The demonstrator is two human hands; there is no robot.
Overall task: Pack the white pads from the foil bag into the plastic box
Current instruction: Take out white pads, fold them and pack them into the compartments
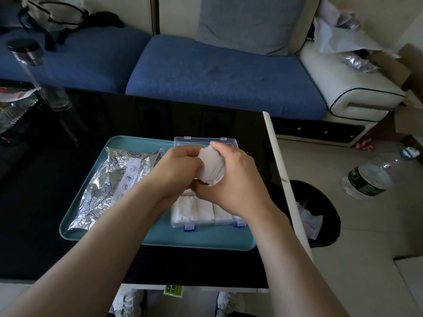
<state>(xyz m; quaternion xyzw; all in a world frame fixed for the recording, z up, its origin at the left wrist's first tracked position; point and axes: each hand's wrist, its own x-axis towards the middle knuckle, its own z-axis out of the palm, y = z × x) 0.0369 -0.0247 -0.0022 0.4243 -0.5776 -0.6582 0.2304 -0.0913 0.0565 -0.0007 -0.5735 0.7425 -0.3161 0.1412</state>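
While my two hands met above the plastic box (206, 223), I held a stack of white pads (211, 165) between them: my left hand (180, 172) had its fingers curled round the stack's left side, and my right hand (233, 179) wrapped over it from the right, fingertips bent across the top edge and thumb tucked beneath. The stack stood tilted, clear of the box and just over its middle. Below my wrists the box lay open on the right half of a teal tray (160, 236), its clear lid (196, 141) folded back on the far side and its blue latches towards me. More pads (185, 209) lay side by side in the near part of the box; how full the far part was I could not tell, for my hands hid it. The foil bag (109, 184) lay crumpled and flat on the left half of the tray, just beside the box. The tray rested on a glossy black table (45, 202), with a tall glass bottle (39, 72) at its far left. A blue sofa (217, 74) stood behind, and on the floor to the right were a dark bin (320, 202) and a plastic water bottle (366, 179)
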